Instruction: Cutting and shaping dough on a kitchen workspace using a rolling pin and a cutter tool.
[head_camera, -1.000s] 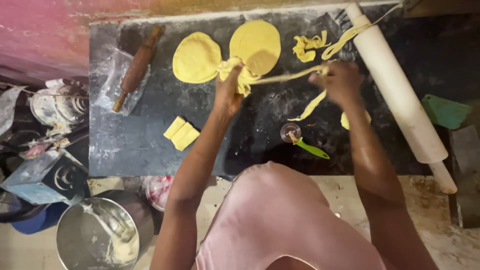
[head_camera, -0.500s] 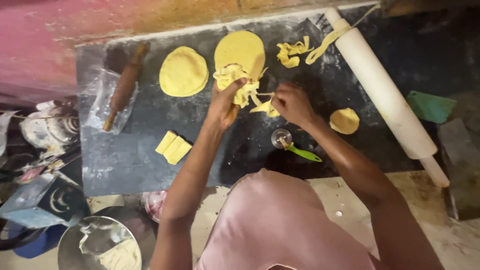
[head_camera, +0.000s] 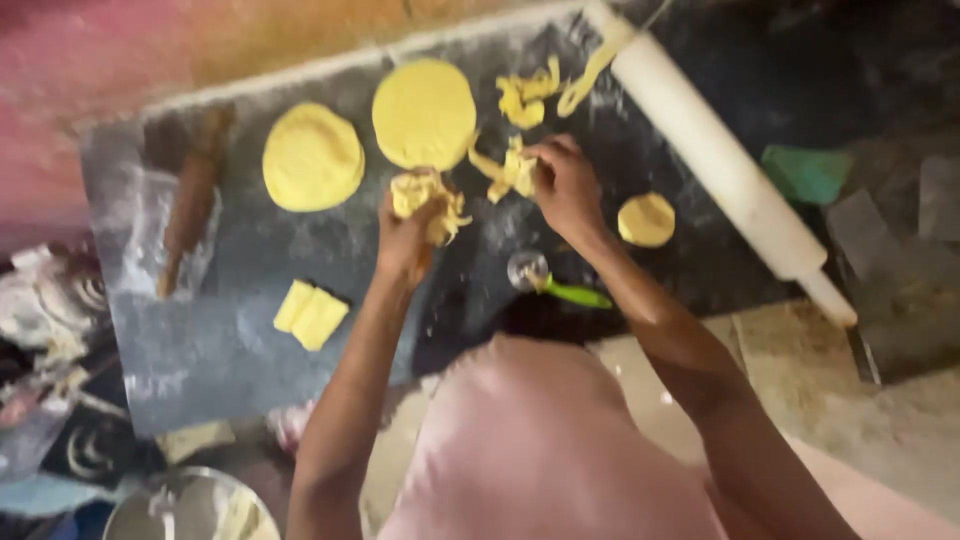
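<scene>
My left hand (head_camera: 408, 242) grips a crumpled bunch of yellow dough strips (head_camera: 432, 197) over the dark floured stone slab (head_camera: 230, 350). My right hand (head_camera: 566, 185) pinches another clump of dough scraps (head_camera: 510, 172) just to the right of it. Two round flat dough discs (head_camera: 312, 156) (head_camera: 424, 113) lie behind my hands. More loose dough trimmings (head_camera: 527, 95) sit at the back. A small dough round (head_camera: 646, 219) lies to the right of my right wrist. A round cutter wheel with a green handle (head_camera: 552, 283) rests near the slab's front, under my right forearm.
A long white rolling pin (head_camera: 715, 160) lies diagonally at the right. A brown wooden rolling pin (head_camera: 190, 205) lies on a plastic bag at the left. Two yellow dough squares (head_camera: 311, 315) sit at front left. A metal bowl (head_camera: 190, 510) stands below the slab. A green object (head_camera: 808, 173) lies far right.
The long dough strip stretched between my hands has been gathered into clumps. My hands have drawn close together in front of the right disc. The camera has shifted.
</scene>
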